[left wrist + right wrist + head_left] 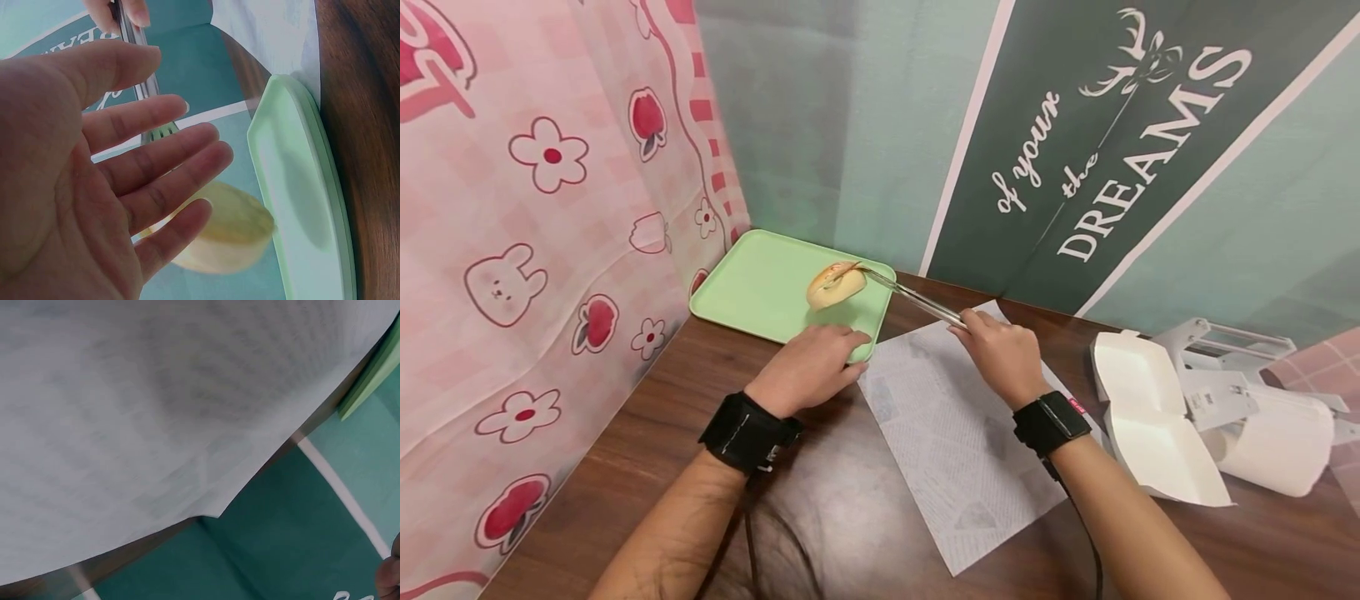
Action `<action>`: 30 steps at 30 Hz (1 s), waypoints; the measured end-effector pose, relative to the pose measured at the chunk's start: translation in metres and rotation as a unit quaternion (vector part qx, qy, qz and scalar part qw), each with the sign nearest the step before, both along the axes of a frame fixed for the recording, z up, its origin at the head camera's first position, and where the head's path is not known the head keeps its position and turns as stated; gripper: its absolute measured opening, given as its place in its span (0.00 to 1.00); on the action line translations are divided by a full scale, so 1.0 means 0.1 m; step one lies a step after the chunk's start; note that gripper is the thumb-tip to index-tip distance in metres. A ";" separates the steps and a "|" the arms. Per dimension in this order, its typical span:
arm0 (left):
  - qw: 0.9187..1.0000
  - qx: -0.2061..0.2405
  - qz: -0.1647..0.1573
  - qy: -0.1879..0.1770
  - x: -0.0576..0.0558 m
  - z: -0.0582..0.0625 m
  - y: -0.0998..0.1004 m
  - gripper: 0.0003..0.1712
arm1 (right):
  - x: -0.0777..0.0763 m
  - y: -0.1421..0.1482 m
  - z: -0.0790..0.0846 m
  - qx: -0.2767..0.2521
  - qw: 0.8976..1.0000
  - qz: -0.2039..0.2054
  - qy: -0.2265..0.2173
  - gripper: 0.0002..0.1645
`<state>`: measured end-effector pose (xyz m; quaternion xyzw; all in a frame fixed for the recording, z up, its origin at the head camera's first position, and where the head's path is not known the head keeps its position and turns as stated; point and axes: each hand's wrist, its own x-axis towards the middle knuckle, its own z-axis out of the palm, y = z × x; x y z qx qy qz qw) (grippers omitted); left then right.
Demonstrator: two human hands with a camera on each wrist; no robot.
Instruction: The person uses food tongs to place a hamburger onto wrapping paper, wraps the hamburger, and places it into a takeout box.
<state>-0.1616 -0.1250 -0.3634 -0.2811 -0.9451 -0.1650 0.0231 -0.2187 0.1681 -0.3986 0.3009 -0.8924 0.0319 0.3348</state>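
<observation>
My right hand [1006, 354] grips metal tongs [925, 302], whose far ends hold a split bread bun [835, 287]. The bun is tilted above the right part of a light green tray [752, 279]; a shadow lies on the tray below it. Near the tray's front right corner is my left hand [807, 368], its fingers spread and nothing in them. In the left wrist view the left palm [69, 169] partly covers the bun [234, 234] and the tongs [147, 87]. Only fingertips [389, 575] of the right hand show at the right wrist view's edge.
A sheet of printed paper [955, 433] lies on the wooden table [827, 483] between the arms. To the right sit an opened white takeaway box [1165, 442] and a white stand with a roll [1281, 437]. Patterned coverings hang behind the tray and on the left.
</observation>
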 end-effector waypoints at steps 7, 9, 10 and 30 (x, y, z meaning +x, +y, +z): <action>1.000 -0.002 -0.001 -0.010 0.00 -0.01 0.01 0.15 | 0.14 0.27 0.03 0.004 1.000 -0.005 -0.005 0.15; 1.000 -0.003 -0.001 -0.008 0.00 -0.01 0.01 0.16 | 0.19 0.34 0.05 0.006 1.000 -0.006 -0.009 0.15; 1.000 -0.003 -0.001 -0.009 0.00 -0.01 0.01 0.17 | 0.22 0.38 0.06 0.005 1.000 -0.007 -0.011 0.15; 1.000 -0.006 -0.011 -0.004 0.03 -0.02 0.07 0.18 | 0.95 1.26 0.27 0.020 0.999 -0.048 0.000 0.23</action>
